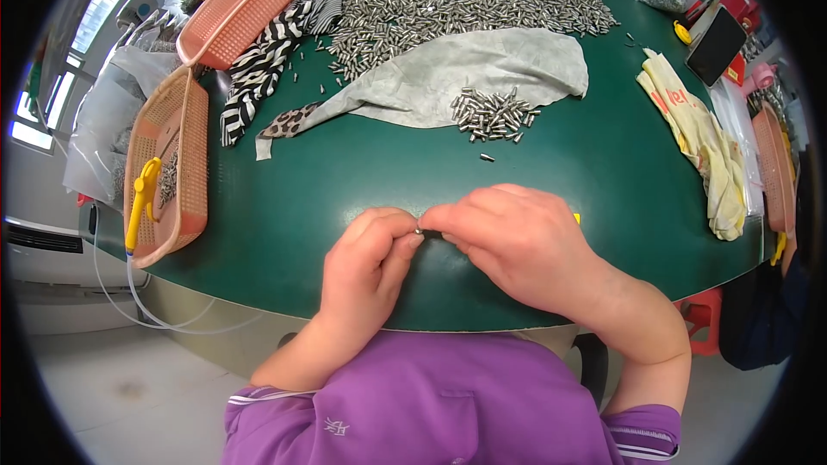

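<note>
Over the near middle of the green table, my two hands meet fingertip to fingertip. My left hand (366,250) pinches a small shiny metal part (419,231) between thumb and fingers. The fingers of my right hand (525,237) are closed against the same spot; what they grip is too small and covered to make out. Beyond the hands, one loose metal cylinder (487,158) lies on the table. A small heap of similar metal cylinders (495,114) sits behind it, partly on a grey cloth (413,86).
A large pile of metal cylinders (465,0) covers the far table. At left are pink baskets (196,155) (237,13), a yellow air gun (144,194) with a hose and a zebra-striped cloth (267,65). Cream cloth (689,116) and a dark phone (717,46) lie at right.
</note>
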Motion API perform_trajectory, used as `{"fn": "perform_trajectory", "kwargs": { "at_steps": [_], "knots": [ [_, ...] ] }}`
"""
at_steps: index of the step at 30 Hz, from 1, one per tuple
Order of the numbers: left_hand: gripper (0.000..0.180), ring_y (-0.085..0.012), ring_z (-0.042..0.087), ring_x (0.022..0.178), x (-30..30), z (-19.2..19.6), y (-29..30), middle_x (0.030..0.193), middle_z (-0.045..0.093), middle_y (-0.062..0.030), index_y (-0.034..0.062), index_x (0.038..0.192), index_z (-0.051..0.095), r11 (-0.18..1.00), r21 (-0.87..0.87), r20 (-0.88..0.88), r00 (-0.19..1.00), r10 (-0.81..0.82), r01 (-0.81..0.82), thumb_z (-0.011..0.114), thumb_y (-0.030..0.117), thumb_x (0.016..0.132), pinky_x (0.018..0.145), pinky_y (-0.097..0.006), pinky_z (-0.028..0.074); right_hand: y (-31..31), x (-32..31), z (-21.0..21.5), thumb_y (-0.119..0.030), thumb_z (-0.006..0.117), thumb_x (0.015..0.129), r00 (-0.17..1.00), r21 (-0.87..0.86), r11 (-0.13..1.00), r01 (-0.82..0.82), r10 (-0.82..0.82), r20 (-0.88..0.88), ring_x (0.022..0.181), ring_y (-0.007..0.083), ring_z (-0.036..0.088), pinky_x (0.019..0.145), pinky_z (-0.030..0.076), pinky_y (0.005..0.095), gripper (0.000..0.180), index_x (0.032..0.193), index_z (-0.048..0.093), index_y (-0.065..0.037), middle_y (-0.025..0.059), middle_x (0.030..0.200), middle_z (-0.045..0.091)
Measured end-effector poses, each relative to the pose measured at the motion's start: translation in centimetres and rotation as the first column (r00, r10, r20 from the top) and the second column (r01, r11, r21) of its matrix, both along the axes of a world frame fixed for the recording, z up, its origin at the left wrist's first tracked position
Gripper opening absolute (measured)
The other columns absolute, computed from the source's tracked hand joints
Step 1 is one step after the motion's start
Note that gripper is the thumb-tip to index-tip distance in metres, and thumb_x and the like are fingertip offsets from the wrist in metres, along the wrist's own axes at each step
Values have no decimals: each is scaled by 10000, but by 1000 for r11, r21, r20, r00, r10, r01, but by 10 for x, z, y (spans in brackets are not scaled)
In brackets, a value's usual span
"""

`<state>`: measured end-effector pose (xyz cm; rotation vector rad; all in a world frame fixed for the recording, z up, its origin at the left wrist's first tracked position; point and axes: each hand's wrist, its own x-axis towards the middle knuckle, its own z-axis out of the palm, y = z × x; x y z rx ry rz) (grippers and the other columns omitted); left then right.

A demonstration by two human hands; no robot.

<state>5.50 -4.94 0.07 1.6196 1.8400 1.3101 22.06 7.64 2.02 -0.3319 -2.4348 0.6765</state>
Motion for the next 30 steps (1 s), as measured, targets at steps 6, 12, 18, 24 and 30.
{"fn": "perform_trajectory", "kwargs": {
  "at_steps": [6,12,18,24,30],
  "knots": [
    [107,-279,626,821,3,5,1,928,643,-116,19,956,616,1000,14,-89,996,0,1,669,-20,871,715,-341,514,1,1,0,-116,677,817,1000,45,999,-2,1,22,711,234,618,596,499,367,207,1021,650,-145,23,748,568],
    [100,-292,624,809,0,5,2,924,638,-123,16,950,609,1000,2,-109,994,-31,31,653,-26,871,706,-351,511,0,2,0,-104,655,791,998,119,993,5,-13,65,716,221,617,598,499,362,235,1023,648,-145,20,758,566],
    [95,-296,623,810,-1,6,3,917,640,-128,14,947,608,997,-21,-85,994,-72,70,648,-32,873,707,-350,511,3,1,3,-91,646,772,997,222,974,47,-59,50,730,218,620,602,499,362,266,1033,650,-144,23,776,575],
    [94,-259,615,797,-2,2,1,905,644,-114,13,937,606,999,-18,40,999,-29,30,663,-28,874,700,-327,504,2,0,0,-107,694,778,1000,67,998,14,-15,15,741,234,628,612,508,369,263,1036,665,-150,24,778,590],
    [88,-246,609,805,-1,2,1,900,640,-108,12,928,604,1000,-29,96,995,-5,7,667,-22,877,704,-318,500,2,0,-1,-122,701,808,1000,34,999,-9,9,6,740,238,634,613,515,365,237,1040,669,-156,22,765,591]
  ]
}}
